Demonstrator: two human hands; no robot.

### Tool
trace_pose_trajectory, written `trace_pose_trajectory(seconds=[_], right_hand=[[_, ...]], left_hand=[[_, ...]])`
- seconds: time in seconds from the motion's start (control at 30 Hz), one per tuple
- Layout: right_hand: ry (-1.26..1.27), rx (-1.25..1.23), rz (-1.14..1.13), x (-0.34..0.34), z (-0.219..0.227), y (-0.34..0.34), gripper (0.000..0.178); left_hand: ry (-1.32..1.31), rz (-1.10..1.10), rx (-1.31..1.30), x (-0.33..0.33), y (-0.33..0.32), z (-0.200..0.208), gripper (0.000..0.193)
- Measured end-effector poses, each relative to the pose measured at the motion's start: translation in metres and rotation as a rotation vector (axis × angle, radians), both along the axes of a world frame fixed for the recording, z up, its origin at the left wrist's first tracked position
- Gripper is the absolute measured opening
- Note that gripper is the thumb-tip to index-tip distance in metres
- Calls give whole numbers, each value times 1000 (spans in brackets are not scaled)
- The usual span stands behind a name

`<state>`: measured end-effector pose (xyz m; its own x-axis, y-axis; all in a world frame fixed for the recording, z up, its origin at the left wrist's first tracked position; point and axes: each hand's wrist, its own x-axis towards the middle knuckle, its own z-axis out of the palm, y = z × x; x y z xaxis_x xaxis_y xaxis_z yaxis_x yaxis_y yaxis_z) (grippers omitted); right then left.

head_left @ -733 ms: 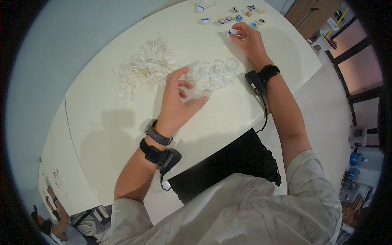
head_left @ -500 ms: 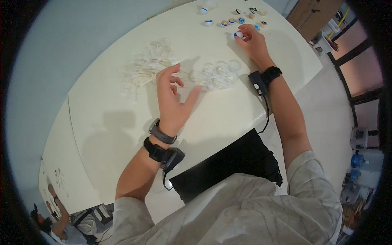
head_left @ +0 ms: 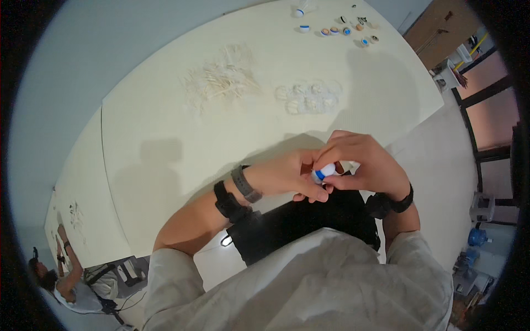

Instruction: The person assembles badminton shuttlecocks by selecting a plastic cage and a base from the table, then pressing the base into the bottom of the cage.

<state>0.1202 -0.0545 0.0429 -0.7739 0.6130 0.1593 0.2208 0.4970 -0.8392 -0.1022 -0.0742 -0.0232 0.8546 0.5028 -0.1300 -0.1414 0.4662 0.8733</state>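
Observation:
Both hands meet over the table's near edge around a small white round container with a blue band [head_left: 324, 172]. My left hand [head_left: 303, 175] grips it from the left between thumb and fingers. From the right, my right hand [head_left: 361, 160] pinches its white upper part. Beyond them lies a group of small clear round plastic pieces [head_left: 310, 98], set close together in rows. Left of that group is a loose pile of thin whitish sticks [head_left: 226, 80], mixed with see-through material.
At the table's far end stand several small round pieces [head_left: 334, 31] in blue, white, tan and black. A similar white-and-blue container [head_left: 305, 28] is beside them. Black cloth [head_left: 309, 220] hangs below the near edge. Another person [head_left: 69, 281] works at the lower left.
My right hand has brought the white-and-blue container from the far end towards me. My left hand has moved right, away from the stick pile, and now grips the container too.

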Motion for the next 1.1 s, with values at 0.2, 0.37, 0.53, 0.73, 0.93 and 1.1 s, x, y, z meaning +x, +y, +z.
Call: trace_pose_trajectory(seconds=[0.2,0.37,0.53,0.73,0.93,1.1], right_hand=[[-97,69,-24,-10,-6,-13,30],[-46,68,-226,-8,0,-18,26],[267,-62,-406,-15,-13,-29,30],[164,229,-352,-20,-23,-25,20],[-4,351,-391,-25,-29,-23,16],[9,446,-389,-32,-34,-28,20]], left_hand=[[13,147,489,13,-1,-14,45],[57,173,203,10,-3,-13,40],[29,265,189,9,-3,-20,38],[22,252,186,3,0,-19,44],[-25,264,98,2,1,-19,31],[-119,274,7,1,1,-25,41]])
